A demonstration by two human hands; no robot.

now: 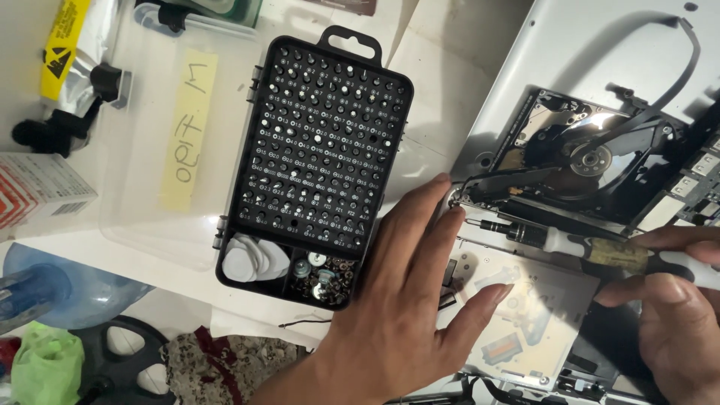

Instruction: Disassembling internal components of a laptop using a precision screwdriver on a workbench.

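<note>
Silver laptop chassis (525, 60) is steadied by the flat, released left hand (405, 285); the right hand (675, 300) grasps a screwdriver (570, 241), tip at the drive bracket (480, 191); the bit case (315, 165) lies close by.

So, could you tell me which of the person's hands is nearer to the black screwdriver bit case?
The left. The left hand lies beside the black bit case, its wrist by the case's lower right corner. The right hand is far off at the frame's right edge, holding the screwdriver.
</note>
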